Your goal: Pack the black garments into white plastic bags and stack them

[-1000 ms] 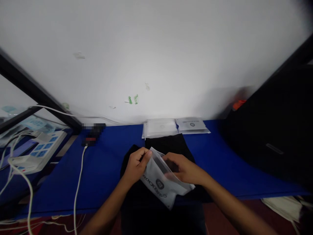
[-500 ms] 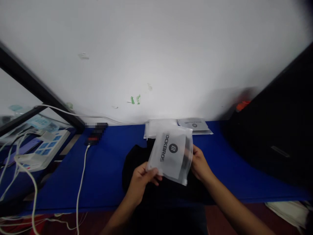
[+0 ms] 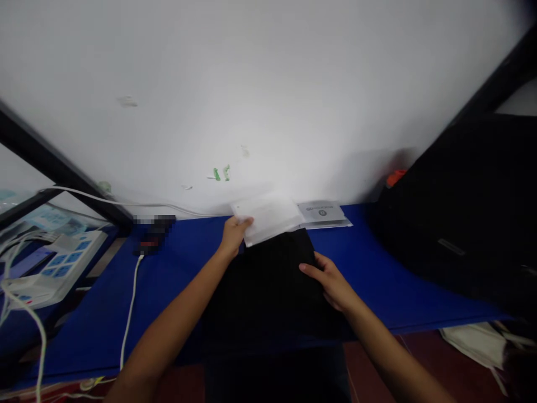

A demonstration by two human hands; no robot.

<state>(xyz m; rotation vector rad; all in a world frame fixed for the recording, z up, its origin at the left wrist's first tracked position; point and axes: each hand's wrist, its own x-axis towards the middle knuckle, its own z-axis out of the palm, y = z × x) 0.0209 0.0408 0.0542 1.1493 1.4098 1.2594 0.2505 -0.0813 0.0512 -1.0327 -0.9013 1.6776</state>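
My left hand point(image 3: 235, 232) pinches the left edge of a frosted plastic pouch point(image 3: 268, 215), its plain side up, at the back of the blue table by the wall. My right hand point(image 3: 329, 277) holds the right edge of a black cloth item point(image 3: 277, 285), thumb on top and fingers at its side. The black cloth lies in front of the pouch, towards me. Right of the held pouch, another pouch point(image 3: 323, 214) with a grey printed insert lies flat against the wall.
A white power strip point(image 3: 69, 266) with cables sits at the left, near a dark, pixelated device point(image 3: 153, 238) with a white cable. A large black object point(image 3: 461, 224) fills the right side of the blue table point(image 3: 168, 302). An orange thing point(image 3: 395, 178) shows behind it.
The pouch has moved back towards the wall with my left hand, its printed side no longer showing. My right hand has left the pouch and taken hold of the black cloth. The view has shifted slightly.
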